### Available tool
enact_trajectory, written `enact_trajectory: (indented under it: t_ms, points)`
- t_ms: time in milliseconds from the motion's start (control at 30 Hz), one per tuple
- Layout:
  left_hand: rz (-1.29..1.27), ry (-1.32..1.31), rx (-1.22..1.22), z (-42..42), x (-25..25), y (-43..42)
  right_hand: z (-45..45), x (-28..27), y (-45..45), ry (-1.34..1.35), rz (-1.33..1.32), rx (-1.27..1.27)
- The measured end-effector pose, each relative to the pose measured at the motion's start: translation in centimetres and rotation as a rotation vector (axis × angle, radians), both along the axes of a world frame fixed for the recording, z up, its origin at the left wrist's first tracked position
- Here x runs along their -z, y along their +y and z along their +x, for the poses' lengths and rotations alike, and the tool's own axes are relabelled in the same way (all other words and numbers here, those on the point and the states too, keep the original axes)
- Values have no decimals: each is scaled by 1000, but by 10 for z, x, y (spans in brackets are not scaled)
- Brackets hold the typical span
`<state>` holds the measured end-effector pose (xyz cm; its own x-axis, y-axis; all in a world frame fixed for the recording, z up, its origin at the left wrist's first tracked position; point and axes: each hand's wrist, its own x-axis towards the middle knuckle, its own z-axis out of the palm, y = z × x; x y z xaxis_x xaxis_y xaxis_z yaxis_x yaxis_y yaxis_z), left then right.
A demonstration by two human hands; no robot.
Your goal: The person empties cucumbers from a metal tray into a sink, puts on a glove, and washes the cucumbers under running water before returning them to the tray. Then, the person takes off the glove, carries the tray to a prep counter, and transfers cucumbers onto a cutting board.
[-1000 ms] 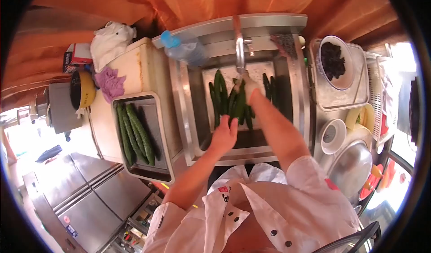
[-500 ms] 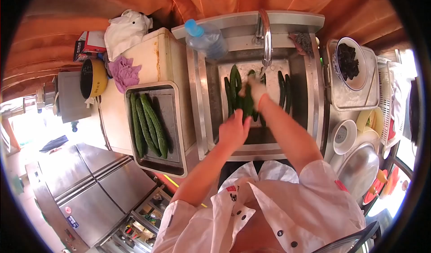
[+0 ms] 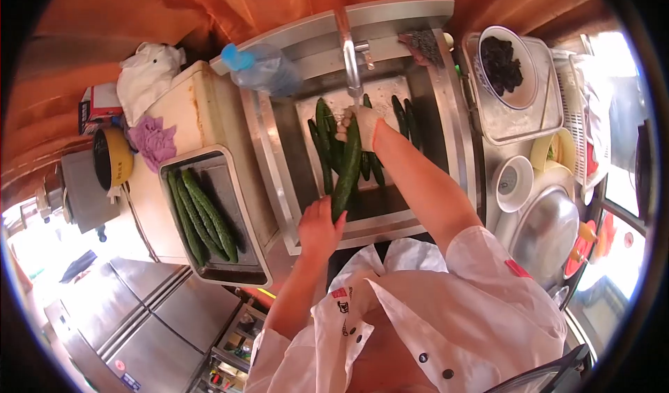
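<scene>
A long green cucumber (image 3: 348, 168) slants over the steel sink (image 3: 279, 177). Its lower end is in my left hand (image 3: 320, 230), whose fingers close round it near the sink's front edge. My right hand (image 3: 364, 125) is wrapped about the upper end, right beneath the faucet (image 3: 350, 62). Several other cucumbers lie in the basin to the left of and under the held one, and more rest at the right side (image 3: 406, 120). On the left counter, a metal tray (image 3: 245, 247) holds several bumpy cucumbers (image 3: 207, 212).
A clear bottle with a blue cap (image 3: 263, 71) stands at the sink's back left. Left of it are a purple cloth (image 3: 153, 142) and a yellow pot (image 3: 120, 157). At right are a bowl of dark food (image 3: 527, 90), a white bowl (image 3: 513, 184) and a metal lid (image 3: 547, 233).
The held cucumber now shows clearly, slanting between both hands, where earlier it was blurred among the others. My left hand has moved down toward the sink's front edge. The camera view has shifted.
</scene>
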<state>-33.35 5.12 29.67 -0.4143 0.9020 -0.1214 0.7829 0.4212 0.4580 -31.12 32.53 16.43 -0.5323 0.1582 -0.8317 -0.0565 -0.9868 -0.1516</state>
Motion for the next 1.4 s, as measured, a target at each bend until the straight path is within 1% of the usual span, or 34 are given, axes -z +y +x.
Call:
enact_trajectory:
  t_ms: [33, 67, 100, 133, 167, 200, 233, 267, 300, 333, 400, 467, 533, 567, 633, 667, 733, 800, 833, 867, 933, 967, 1033, 1067, 1133, 1167, 1200, 1233, 1267, 1300, 1333, 1367, 1400]
  points:
    - [-37, 35, -40, -3, 3, -4, 0, 2, 1, 146, -88, 15]
    - [-73, 71, -81, -6, 6, -7, 1, 3, 0, 140, -86, 25]
    - [-72, 64, -131, -10, 6, -7, 2, -9, -2, 191, -141, 51]
    - [-68, 60, -120, -14, 7, -8, 2, -24, -4, 244, -192, 77]
    - [-69, 91, -133, -18, 8, -8, 0, -38, -7, 170, -143, 64]
    - [-72, 122, -146, -19, 8, -8, 1, -43, -14, 165, -139, 73]
    - [-67, 117, -136, -20, 8, -6, 1, -47, -21, 154, -78, 129]
    - [-74, 85, -183, -20, 7, -3, 2, -50, -26, 142, -16, 185]
    - [-83, 53, -230, -19, 7, -2, 2, -49, -30, 144, -22, 240]
    - [-81, 48, -220, -19, 10, -2, 5, -48, -31, 138, -18, 249]
    - [-168, -27, -285, -18, 23, -8, 10, -46, -30, 123, -56, 272]
    - [-163, -60, -276, -17, 31, -13, 12, -41, -23, 77, -87, 279]
    - [-162, -90, -269, -17, 26, -9, 14, -43, -18, 103, -205, 264]
    - [-198, -134, -282, -17, 22, -7, 18, -45, -17, 102, -202, 272]
    - [-238, -185, -285, -15, 6, -1, 29, -57, -17, 451, -256, 327]
    - [-231, -209, -293, -15, -3, -2, 34, -53, -15, 447, -252, 336]
    - [-229, -236, -297, -16, -27, -9, 43, -21, -14, 209, -76, 270]
    - [-128, -229, -350, -18, -62, -19, 72, 98, -1, 103, -206, 158]
    - [-176, -288, -470, -21, -83, -24, 82, 99, 5, -193, 101, -143]
    - [-227, -346, -591, -24, -100, -31, 91, 98, 11, -524, 311, -502]
    - [-137, -177, -622, -33, -112, -59, 121, 104, 14, -764, 453, -796]
    - [-152, -176, -620, -38, -113, -77, 131, 124, 9, -903, 569, -1061]
    - [-44, -60, -753, -51, -109, -109, 135, 136, 2, -1030, 679, -1330]
    - [-55, -58, -750, -56, -106, -122, 131, 123, -4, -1049, 779, -1429]
    - [-190, 29, -713, -65, -98, -146, 123, 123, -15, -1056, 878, -1533]
    - [-227, 71, -549, -73, -92, -158, 119, 131, -21, -1126, 968, -1698]
    - [-227, 72, -545, -72, -94, -148, 117, 138, -25, -1199, 1062, -1860]
    - [-172, 212, -511, -69, -99, -128, 119, 154, -30, -1201, 1061, -1856]
    - [-117, 352, -480, -66, -103, -107, 121, 168, -38, -1356, 965, -1342]
    - [-117, 354, -482, -64, -107, -88, 126, 177, -42, -1398, 896, -1091]
    - [-102, 340, -399, -63, -110, -66, 130, 184, -46, -1431, 846, -828]
    - [-83, 328, -317, -65, -109, -44, 137, 186, -45, -1296, 881, -1016]
    - [-47, 176, -259, -66, -99, -26, 138, 182, -40, -1154, 914, -1196]
